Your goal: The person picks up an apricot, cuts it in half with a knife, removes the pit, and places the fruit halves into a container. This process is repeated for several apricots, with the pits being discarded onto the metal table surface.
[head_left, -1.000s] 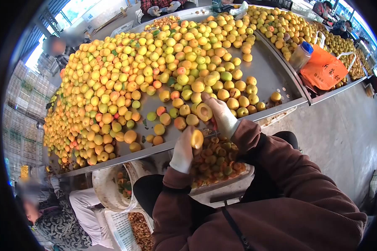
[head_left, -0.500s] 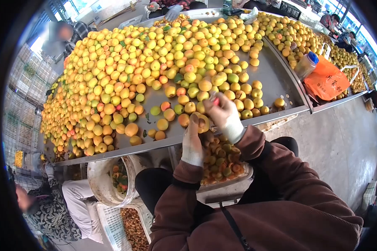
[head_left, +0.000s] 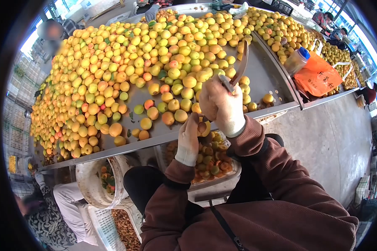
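Observation:
In my gloved left hand is a cut apricot, its brown pit showing, held by the fingers just in front of the table's edge. My gloved right hand is closed around a curved knife, whose blade points up and away from me. That hand is close beside the apricot, its fingertips partly hidden from view. Whole apricots are heaped over the metal table. Below my hands, a tray holds halved apricots.
To the lower left stand a white bucket with scraps in it and a white basket of brown pits. An orange bag and a blue-lidded jar lie on the right. Another person sits at lower left; others work around the table.
My right hand has turned so that the knife blade now shows, pointing up. My left hand still holds the apricot. The whole view has shifted slightly.

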`<state>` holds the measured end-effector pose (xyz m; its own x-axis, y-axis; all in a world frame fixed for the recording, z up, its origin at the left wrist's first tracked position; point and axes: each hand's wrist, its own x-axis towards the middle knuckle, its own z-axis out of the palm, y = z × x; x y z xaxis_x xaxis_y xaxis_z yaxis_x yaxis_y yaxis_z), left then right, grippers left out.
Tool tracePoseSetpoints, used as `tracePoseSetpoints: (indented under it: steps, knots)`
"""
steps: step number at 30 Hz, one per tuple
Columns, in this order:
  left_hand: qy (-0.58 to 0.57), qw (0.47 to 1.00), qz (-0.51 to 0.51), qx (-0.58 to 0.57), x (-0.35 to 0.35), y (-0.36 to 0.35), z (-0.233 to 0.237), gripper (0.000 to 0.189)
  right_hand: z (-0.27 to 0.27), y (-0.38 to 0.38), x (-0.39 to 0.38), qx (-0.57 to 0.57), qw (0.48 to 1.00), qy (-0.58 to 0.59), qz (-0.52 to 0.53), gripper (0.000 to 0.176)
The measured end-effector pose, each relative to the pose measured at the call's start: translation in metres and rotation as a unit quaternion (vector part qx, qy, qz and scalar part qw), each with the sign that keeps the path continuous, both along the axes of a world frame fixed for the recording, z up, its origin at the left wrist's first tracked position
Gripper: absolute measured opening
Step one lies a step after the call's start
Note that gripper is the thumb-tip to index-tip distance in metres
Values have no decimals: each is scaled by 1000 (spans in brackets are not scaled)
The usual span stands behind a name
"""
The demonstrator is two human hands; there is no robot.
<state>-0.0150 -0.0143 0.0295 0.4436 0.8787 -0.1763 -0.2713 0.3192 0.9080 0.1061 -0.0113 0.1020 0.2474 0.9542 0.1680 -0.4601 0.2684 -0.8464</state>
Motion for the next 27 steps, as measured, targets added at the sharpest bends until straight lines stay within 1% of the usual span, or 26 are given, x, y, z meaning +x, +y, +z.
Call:
tracePoseSetpoints:
  steps: [1, 2, 3, 4, 5, 6, 7, 8, 9, 10, 11, 12, 13, 15, 16, 17, 18, 19, 20, 21, 22, 23, 24, 25, 27]
  knots:
    - [-11, 999, 3, -39, 0, 0, 5, 38, -6, 1, 2, -1, 1000, 0, 0, 19]
    - [-22, 997, 7, -79, -1, -1, 7, 33, -10, 2, 2, 35, 999, -37, 10, 15]
    - [-23, 997, 8, -79, -1, 1, 3, 33, -12, 2, 2, 71, 994, -74, 21, 11]
    - [26, 996, 22, 83, 0, 4, -7, 33, -11, -4, 6, 15, 989, -144, 33, 10]
    - [74, 967, 36, 242, -1, 6, -17, 33, -8, -5, 5, 13, 989, -146, 34, 10]
    - [73, 967, 38, 240, -3, 8, -28, 33, -5, -5, 5, 60, 954, -288, 50, 10]
    - [107, 960, 24, 256, -6, 11, -38, 32, -2, -6, 4, 106, 898, -423, 65, 10]
    - [141, 952, 10, 272, -8, 11, -37, 32, 14, -13, 5, 21, 921, -362, 145, 10]
    - [140, 953, 11, 268, -9, 11, -35, 32, 6, -8, 5, 19, 920, -362, 147, 10]
    - [142, 956, -20, 255, -11, 12, -32, 31, -7, 4, 6, -31, 965, -194, 174, 12]
    - [144, 958, -51, 241, -12, 12, -24, 30, -6, 9, 3, -78, 978, -20, 195, 13]
    - [132, 954, -22, 268, -10, 9, -18, 27, 3, 0, 11, -49, 970, -36, 236, 17]
    - [132, 955, -21, 266, -12, 9, -16, 27, 3, 1, 11, -51, 969, -37, 238, 17]
    - [215, 905, -68, 361, -18, 10, -17, 28, -1, 5, 13, -75, 958, -51, 270, 22]
    - [214, 907, -67, 357, -19, 11, -28, 28, -5, 7, 13, -79, 954, -62, 281, 23]
    - [172, 920, -70, 346, -18, 13, -37, 26, -5, 7, 12, -82, 954, -62, 282, 23]
    - [130, 931, -74, 334, -17, 13, -45, 23, -4, 6, 10, -79, 951, -91, 286, 25]
    - [129, 931, -75, 332, -18, 12, -54, 23, -3, 5, 9, -76, 946, -120, 291, 26]
    - [150, 930, -73, 327, -18, 10, -45, 25, -2, 6, 10, -104, 943, -152, 278, 19]
    - [171, 928, -70, 324, -18, 10, -38, 27, 7, 2, 4, -105, 942, -152, 279, 19]
    - [171, 928, -69, 325, -18, 12, -33, 27, 20, -4, -4, -125, 934, -258, 216, 19]
    - [167, 952, -97, 237, -20, 14, -30, 28, 27, -7, -11, -142, 910, -358, 149, 20]
    - [161, 968, -123, 146, -22, 15, -27, 30, 18, -6, -12, -122, 921, -349, 123, 22]
    - [162, 968, -123, 145, -21, 14, -24, 30, 11, -4, -12, -122, 921, -348, 124, 22]
    - [123, 988, -85, 33, -14, 10, -19, 35, 6, 1, -11, -158, 961, -205, 102, 22]
